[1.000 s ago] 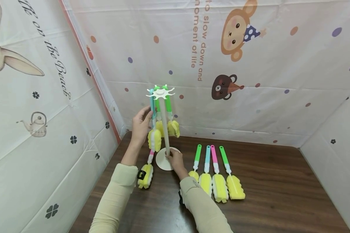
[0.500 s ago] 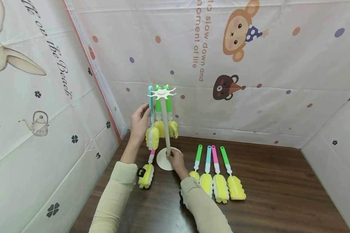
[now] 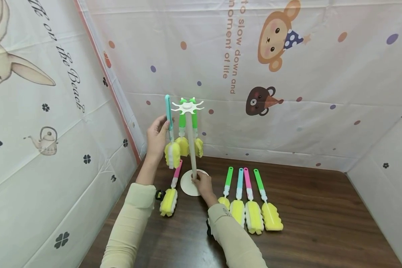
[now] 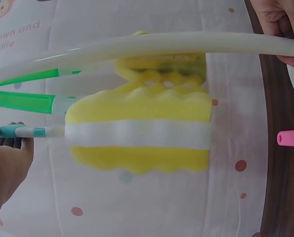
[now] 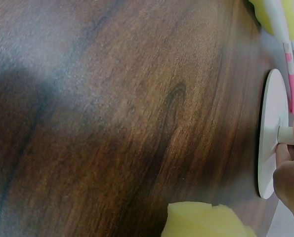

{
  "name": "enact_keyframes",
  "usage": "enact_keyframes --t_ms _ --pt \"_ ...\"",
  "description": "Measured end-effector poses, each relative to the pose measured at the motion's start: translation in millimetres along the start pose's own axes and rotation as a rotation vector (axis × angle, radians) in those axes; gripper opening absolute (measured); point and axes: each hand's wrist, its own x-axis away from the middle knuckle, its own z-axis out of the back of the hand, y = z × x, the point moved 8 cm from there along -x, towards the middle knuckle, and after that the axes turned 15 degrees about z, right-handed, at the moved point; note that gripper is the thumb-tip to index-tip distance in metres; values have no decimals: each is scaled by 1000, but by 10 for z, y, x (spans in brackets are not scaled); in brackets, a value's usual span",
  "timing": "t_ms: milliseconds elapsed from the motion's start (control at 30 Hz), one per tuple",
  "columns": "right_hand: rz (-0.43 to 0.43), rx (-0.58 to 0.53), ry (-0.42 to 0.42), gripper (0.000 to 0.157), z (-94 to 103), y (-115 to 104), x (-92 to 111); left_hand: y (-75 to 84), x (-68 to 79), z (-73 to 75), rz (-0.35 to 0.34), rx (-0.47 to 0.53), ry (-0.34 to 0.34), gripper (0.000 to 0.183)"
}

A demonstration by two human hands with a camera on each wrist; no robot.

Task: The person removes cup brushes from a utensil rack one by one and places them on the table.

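My left hand [image 3: 156,137] pinches the blue handle of a sponge brush [image 3: 172,154], which hangs upright just left of the white rack [image 3: 191,145], apart from its hooks. In the left wrist view the brush's yellow-and-white sponge head [image 4: 137,133] fills the middle. Low on the rack's pole, just above the round base [image 3: 187,186], my right hand [image 3: 203,186] grips it; the right wrist view shows those fingers around the pole [image 5: 286,135]. Two green-handled sponge brushes [image 3: 194,121] hang from the far side of the rack's top.
A pink-handled sponge brush [image 3: 169,201] lies on the dark wooden table [image 3: 321,216] left of the base. Several more brushes, with green, blue and pink handles, lie in a row to the right, among them a green-handled brush [image 3: 271,216]. Printed cloth walls [image 3: 321,130] stand behind and beside the table.
The blue-handled brush has moved left and slightly up with my left hand, away from the rack's hooks. The pink brush's handle shows more now. My right hand stays on the pole.
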Motion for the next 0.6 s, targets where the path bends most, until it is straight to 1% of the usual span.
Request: enact_keyframes --t_ms 167,267,433,500,600 --pt "26 0 7 11 2 1 -4 34 5 28 12 2 8 34" --pt "31 -8 8 11 -1 11 -5 128 55 27 18 -4 6 33" --pt "29 -16 6 10 -4 16 -6 275 153 44 41 -16 28 33" --pt "27 -13 4 10 -5 16 -5 278 165 58 49 -22 37 33" --pt "29 -5 3 10 -3 13 -2 270 177 73 46 -23 34 33"
